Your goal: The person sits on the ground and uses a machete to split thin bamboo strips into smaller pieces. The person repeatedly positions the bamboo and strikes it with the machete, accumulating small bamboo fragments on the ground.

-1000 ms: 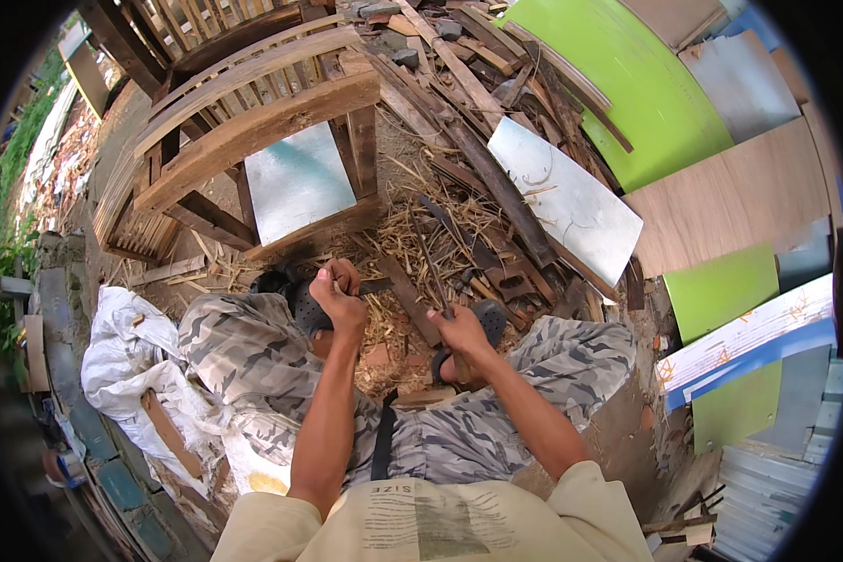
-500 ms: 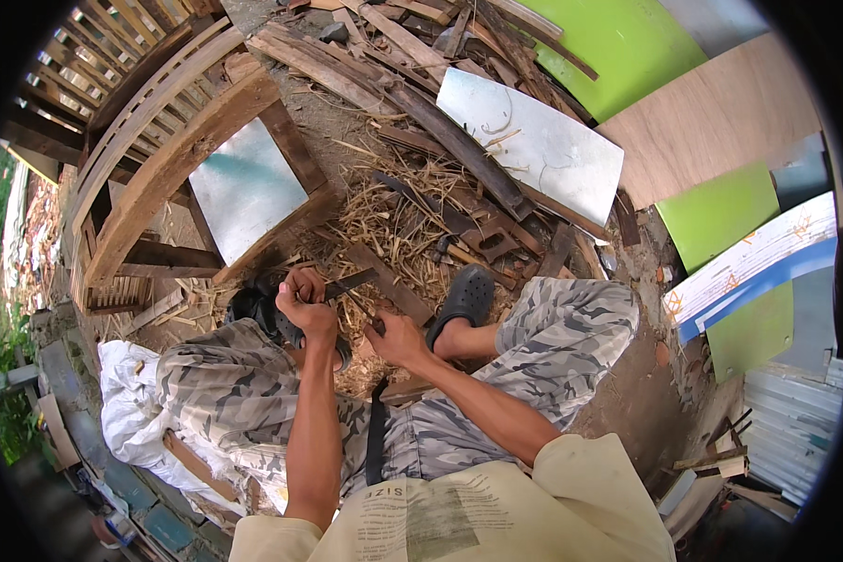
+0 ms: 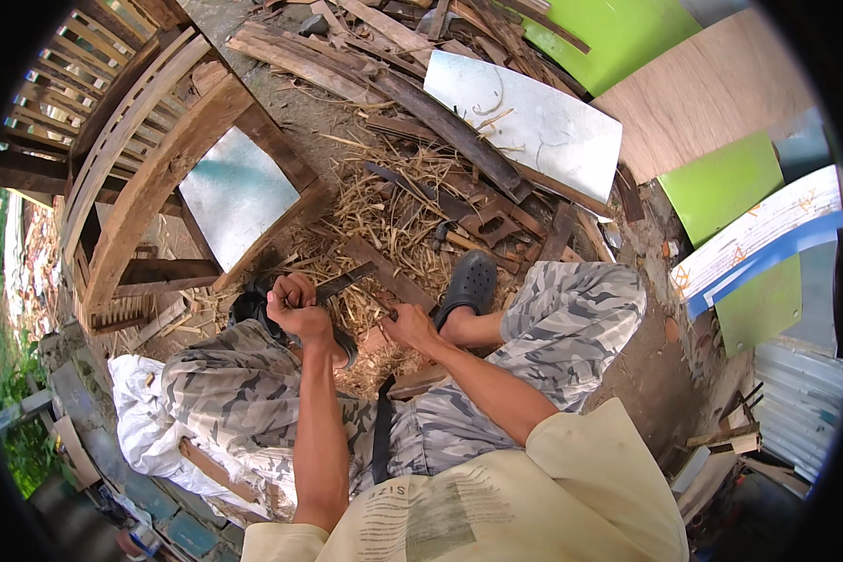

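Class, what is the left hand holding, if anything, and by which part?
The left hand grips a dark, flat, blade-like tool by its left end, which is hidden.

The trousers (image 3: 567, 323) wear a camouflage pattern in light and dark greys; the shirt (image 3: 571, 487) is cream with a grey print. The right clog (image 3: 473, 283) is charcoal, the strap (image 3: 382, 440) black, the sack (image 3: 136, 426) white. The flat strip (image 3: 348, 278) at the left hand (image 3: 300, 306) looks dark grey. The shavings (image 3: 379, 214) are straw-yellow, the wooden frame (image 3: 147, 187) brown; the silvery panel (image 3: 244, 201) carries a teal streak. The banner (image 3: 768, 236) shows white and blue with orange marks.
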A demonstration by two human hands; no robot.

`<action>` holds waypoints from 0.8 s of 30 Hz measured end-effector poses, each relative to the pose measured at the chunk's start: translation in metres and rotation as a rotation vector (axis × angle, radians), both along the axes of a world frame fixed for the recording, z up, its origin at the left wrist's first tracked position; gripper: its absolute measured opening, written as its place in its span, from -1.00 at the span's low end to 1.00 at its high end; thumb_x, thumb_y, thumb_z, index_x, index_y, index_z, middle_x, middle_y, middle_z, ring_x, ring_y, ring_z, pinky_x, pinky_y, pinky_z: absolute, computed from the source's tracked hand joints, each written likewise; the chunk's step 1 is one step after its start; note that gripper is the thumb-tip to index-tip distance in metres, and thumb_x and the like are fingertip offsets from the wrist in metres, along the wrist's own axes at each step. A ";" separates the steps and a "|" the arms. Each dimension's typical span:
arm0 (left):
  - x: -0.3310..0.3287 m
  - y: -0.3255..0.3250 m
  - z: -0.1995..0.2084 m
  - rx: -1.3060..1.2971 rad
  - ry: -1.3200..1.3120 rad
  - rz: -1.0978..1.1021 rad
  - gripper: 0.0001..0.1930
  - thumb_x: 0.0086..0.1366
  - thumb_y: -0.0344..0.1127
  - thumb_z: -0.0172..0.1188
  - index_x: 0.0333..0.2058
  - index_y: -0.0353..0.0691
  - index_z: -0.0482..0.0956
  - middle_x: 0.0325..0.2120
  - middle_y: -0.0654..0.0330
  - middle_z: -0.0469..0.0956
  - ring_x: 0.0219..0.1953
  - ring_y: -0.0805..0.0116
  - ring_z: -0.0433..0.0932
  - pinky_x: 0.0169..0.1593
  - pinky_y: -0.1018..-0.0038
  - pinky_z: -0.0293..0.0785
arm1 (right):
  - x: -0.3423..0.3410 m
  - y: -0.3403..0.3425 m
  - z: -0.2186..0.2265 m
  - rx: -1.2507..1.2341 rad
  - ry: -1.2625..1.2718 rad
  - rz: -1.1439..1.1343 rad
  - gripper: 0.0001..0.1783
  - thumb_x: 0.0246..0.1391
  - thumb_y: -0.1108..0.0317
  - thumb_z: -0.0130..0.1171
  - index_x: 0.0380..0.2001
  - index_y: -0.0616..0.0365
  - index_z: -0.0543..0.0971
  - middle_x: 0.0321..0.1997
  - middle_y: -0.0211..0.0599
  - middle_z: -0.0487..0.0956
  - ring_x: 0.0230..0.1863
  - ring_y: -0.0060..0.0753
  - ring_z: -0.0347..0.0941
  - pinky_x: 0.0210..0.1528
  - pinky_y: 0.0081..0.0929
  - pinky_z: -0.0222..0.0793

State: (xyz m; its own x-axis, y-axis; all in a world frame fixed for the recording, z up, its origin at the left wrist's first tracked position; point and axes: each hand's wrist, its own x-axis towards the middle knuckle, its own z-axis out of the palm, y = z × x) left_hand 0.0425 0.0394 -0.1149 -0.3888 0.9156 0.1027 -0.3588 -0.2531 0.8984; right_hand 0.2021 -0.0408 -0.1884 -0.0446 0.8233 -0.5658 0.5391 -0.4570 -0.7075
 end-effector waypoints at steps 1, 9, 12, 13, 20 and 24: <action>-0.003 0.001 -0.001 -0.013 -0.034 0.021 -0.54 0.38 -0.01 -0.25 -0.67 -0.10 0.02 -0.77 0.29 0.03 -0.69 0.48 -0.03 -0.59 0.50 -0.10 | 0.003 0.002 0.000 -0.082 -0.014 -0.002 -0.63 0.00 0.17 0.17 -0.26 0.30 0.60 -0.45 0.26 0.57 -0.32 0.31 0.54 -0.23 -0.01 0.47; -0.010 0.006 0.002 -0.047 -0.101 0.079 -0.54 0.35 0.00 -0.23 -0.68 -0.08 -0.02 -0.78 0.30 -0.02 -0.71 0.47 -0.03 -0.61 0.50 -0.12 | 0.001 -0.008 -0.030 0.057 -0.114 0.064 -0.59 0.03 0.15 0.16 -0.25 0.34 0.61 -0.50 0.27 0.57 -0.36 0.29 0.55 -0.21 0.00 0.47; -0.021 0.003 -0.003 -0.050 -0.128 0.108 -0.55 0.33 -0.01 -0.25 -0.68 -0.07 -0.02 -0.78 0.30 -0.02 -0.72 0.47 -0.04 -0.62 0.49 -0.12 | -0.002 -0.002 -0.009 -0.005 -0.139 0.109 -0.60 0.03 0.13 0.17 -0.26 0.31 0.62 -0.54 0.22 0.57 -0.41 0.27 0.55 -0.21 0.03 0.47; -0.023 0.004 -0.001 -0.070 -0.145 0.133 -0.56 0.33 -0.01 -0.25 -0.68 -0.07 -0.02 -0.78 0.30 -0.02 -0.72 0.46 -0.04 -0.62 0.49 -0.10 | -0.005 -0.001 0.009 0.037 -0.131 0.131 -0.59 0.03 0.13 0.17 -0.26 0.31 0.62 -0.52 0.23 0.57 -0.40 0.27 0.55 -0.21 0.03 0.47; -0.028 0.011 -0.001 -0.091 -0.162 0.133 -0.56 0.32 -0.02 -0.25 -0.69 -0.06 -0.02 -0.80 0.29 -0.03 -0.74 0.44 -0.03 -0.65 0.48 -0.09 | 0.011 0.005 -0.003 -0.113 -0.222 0.159 -0.57 0.01 0.14 0.17 -0.28 0.37 0.62 -0.36 0.31 0.59 -0.27 0.27 0.57 -0.18 0.00 0.49; -0.032 0.017 0.003 -0.092 -0.141 0.170 -0.57 0.32 -0.03 -0.25 -0.68 -0.08 0.00 -0.79 0.29 -0.02 -0.73 0.46 -0.04 -0.63 0.49 -0.11 | 0.001 0.003 0.016 0.006 -0.183 0.174 -0.58 0.01 0.16 0.17 -0.28 0.37 0.63 -0.36 0.32 0.59 -0.26 0.28 0.57 -0.14 0.01 0.49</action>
